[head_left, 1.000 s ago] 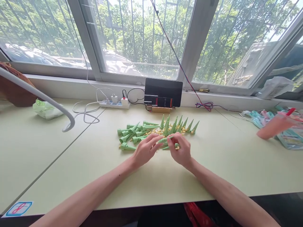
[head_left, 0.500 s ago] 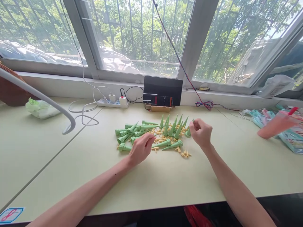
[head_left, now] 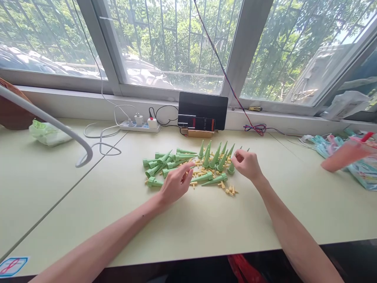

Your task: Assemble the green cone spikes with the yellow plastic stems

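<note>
My left hand (head_left: 176,182) hovers over the left part of the heap, its index finger stretched out and apart from the thumb, with nothing visible between them. Under and around it lie several green plastic spikes (head_left: 153,182), hollow cones with ribbed collars. Small yellow pegs (head_left: 230,190) are scattered among them. At the right end of the group, my right hand (head_left: 247,167) has thumb and fingers closed at the upper part of an upright green spike (head_left: 231,169), whose tip they hide. More spikes (head_left: 215,158) stand point up just left of it.
Behind the heap a black tablet (head_left: 203,110) leans on a small cardboard box (head_left: 200,134). A power strip (head_left: 138,127) with white cables is at the back left. A pink drink cup (head_left: 341,155) and plastic packets (head_left: 366,173) lie at the right; a bag (head_left: 50,133) lies left.
My left hand's fingers have spread from a pinch. My right hand has moved slightly left and down, and the spike at its fingers has shifted left.
</note>
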Demonstrator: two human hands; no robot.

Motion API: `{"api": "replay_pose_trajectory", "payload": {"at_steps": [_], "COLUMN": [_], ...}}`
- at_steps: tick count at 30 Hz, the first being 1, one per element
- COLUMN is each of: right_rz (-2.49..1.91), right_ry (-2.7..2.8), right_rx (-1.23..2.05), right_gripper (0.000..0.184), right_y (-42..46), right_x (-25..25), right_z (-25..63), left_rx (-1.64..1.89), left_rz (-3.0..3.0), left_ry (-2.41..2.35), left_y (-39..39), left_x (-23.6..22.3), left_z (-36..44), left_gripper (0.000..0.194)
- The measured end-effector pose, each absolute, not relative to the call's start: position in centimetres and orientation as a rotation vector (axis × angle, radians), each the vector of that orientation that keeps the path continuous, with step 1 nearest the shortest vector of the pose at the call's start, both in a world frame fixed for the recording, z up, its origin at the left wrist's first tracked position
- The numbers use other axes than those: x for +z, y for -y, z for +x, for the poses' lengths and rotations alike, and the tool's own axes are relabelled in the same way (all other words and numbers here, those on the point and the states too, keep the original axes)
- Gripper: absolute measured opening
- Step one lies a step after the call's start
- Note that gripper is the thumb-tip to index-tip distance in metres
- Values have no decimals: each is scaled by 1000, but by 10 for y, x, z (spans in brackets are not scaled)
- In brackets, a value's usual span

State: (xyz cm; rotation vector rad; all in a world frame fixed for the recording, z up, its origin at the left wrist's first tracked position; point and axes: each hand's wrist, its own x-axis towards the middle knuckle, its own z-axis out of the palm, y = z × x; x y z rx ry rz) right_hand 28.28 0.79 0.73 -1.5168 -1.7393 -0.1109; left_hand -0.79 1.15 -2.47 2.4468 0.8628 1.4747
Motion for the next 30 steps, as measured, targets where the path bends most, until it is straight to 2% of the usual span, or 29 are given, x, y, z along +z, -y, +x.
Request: {"api": "replay_pose_trajectory", "payload": {"at_steps": [15, 23, 30], "right_rz": [-1578, -1341, -1076], "right_ry": [1664, 1438, 1994], "right_rx": [-191, -452, -64], "right_gripper": [8, 18, 13], "right_y": [-5, 12, 26], "right_x": [12, 19, -9], "right_z": [281, 250, 198], "left_rx": [1401, 1398, 1313], "left_rz": [2453, 2435, 2443], "left_ry": [-867, -921, -989], "left_y": [-10, -9, -10], "left_x": [-23, -22, -22], "left_z": [-8, -7, -8], "left_gripper": [15, 17, 15]}}
